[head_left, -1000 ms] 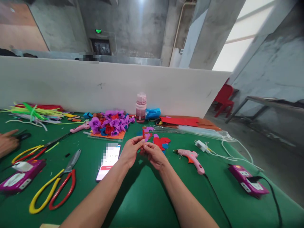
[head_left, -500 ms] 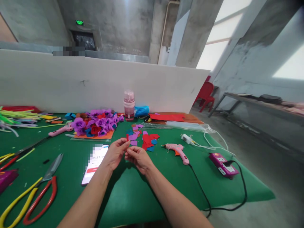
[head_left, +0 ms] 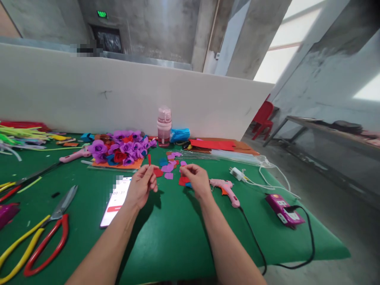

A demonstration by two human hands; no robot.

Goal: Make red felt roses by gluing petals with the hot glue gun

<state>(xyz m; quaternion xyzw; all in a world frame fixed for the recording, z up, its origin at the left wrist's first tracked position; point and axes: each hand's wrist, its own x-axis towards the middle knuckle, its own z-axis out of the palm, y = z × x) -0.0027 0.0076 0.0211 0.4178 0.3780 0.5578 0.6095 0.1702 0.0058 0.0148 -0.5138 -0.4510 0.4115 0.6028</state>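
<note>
My left hand is raised over the green table, thumb and fingers pinched on a narrow red strip that stands upright. A red petal-shaped piece shows just beyond its fingertips; whether it is held or lies on the table I cannot tell. Over to the right, my right hand has its fingertips pressed together above the red petal pieces. What sits in that pinch, if anything, is hidden. Purple petal pieces lie scattered between the two hands.
A pink glue gun lies right of my right hand, its black cord running to a purple power strip. Left are a phone, scissors and purple flowers. A pink bottle stands against the white partition.
My hands were close together and have moved apart. The right hand went right and forward to the red petals; the left, still pinching the red strip, shifted slightly left.
</note>
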